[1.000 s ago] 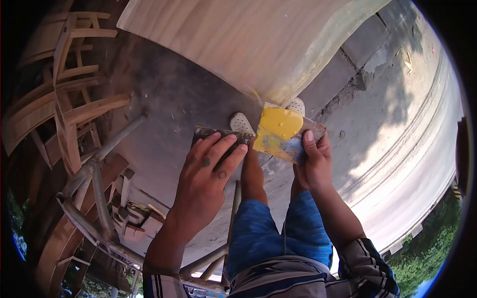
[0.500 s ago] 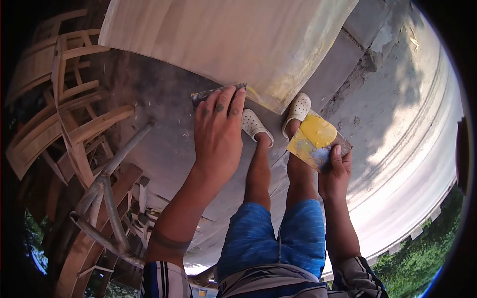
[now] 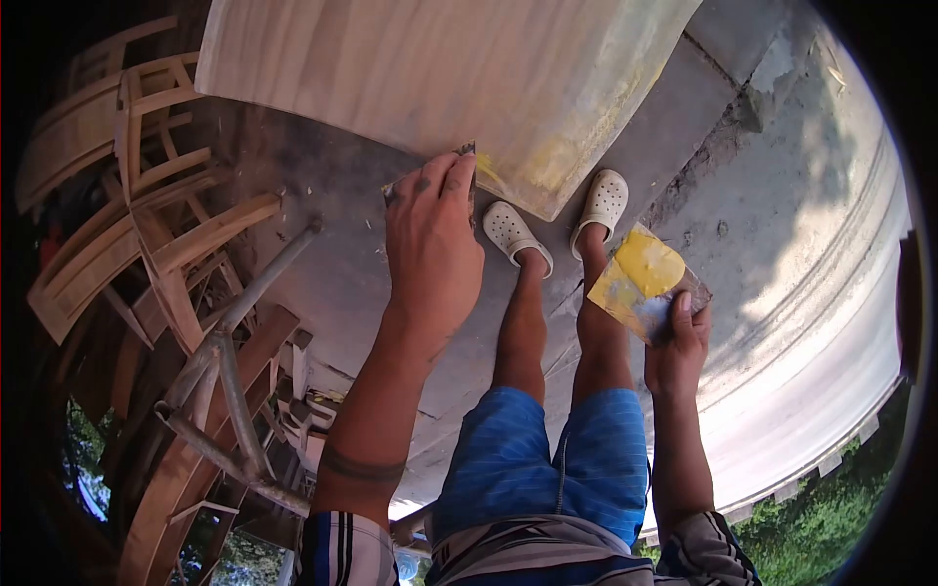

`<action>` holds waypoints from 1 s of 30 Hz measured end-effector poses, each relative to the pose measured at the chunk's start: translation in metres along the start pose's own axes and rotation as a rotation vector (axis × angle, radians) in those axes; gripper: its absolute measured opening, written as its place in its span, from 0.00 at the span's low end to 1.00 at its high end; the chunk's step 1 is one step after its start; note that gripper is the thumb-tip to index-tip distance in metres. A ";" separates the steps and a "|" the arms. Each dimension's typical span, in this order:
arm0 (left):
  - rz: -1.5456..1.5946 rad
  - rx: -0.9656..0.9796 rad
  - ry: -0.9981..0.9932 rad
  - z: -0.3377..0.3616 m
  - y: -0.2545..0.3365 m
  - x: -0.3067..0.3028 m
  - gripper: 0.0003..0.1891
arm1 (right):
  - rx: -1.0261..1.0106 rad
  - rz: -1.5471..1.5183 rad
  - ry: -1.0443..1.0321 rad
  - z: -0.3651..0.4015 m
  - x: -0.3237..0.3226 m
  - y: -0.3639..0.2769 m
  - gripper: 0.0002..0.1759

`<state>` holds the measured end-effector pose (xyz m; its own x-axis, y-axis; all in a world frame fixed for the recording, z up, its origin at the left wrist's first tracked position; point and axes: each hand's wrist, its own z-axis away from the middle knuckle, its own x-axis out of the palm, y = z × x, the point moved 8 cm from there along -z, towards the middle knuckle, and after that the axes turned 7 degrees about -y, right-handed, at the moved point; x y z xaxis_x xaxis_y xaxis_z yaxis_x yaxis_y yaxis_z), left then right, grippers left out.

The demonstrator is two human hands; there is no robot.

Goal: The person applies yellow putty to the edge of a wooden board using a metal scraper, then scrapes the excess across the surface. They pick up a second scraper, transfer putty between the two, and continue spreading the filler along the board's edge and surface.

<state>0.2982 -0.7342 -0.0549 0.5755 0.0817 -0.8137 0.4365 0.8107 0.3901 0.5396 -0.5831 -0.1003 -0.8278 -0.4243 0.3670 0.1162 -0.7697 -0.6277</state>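
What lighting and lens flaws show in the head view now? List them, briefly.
Head view: fisheye distortion bows the wooden frames at left, and the corners go black; sunlit pavement at right is washed out, with soft-edged shade beside it; the far left is dim; the yellow paste reads clearly.

Left hand [image 3: 435,239]: thumb not visible; fingers cover most of scraper [image 3: 471,149]. Contact between scraper and board [image 3: 430,83] cannot be determined. Right hand [image 3: 679,356]: fingers partly hidden behind plate [image 3: 625,293]. Board: far end cut off by top edge. Sleeves [image 3: 357,552]: cut off at bottom edge. Chairs [image 3: 166,230]: leftmost parts lost in dark rim. Small items [image 3: 327,398], near left: too small to identify.
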 end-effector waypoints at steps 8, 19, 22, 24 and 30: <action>0.026 0.100 -0.109 0.018 0.027 0.010 0.25 | 0.005 -0.003 -0.003 0.001 -0.006 -0.006 0.17; -0.046 0.139 -0.032 0.033 0.022 0.018 0.31 | 0.012 0.001 -0.026 0.003 -0.017 -0.007 0.17; 0.033 -0.041 -0.029 -0.001 -0.008 -0.011 0.31 | 0.022 0.001 -0.013 0.007 -0.020 -0.003 0.17; 0.012 -0.030 -0.035 -0.003 0.005 -0.001 0.29 | 0.023 -0.003 -0.011 0.003 -0.020 -0.001 0.17; 0.099 0.126 -0.186 0.033 0.055 0.044 0.27 | 0.012 -0.027 0.001 0.006 -0.018 -0.001 0.17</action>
<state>0.3708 -0.7050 -0.0553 0.7318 0.0397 -0.6804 0.4479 0.7244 0.5240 0.5570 -0.5772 -0.1020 -0.8311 -0.4033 0.3830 0.1005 -0.7862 -0.6098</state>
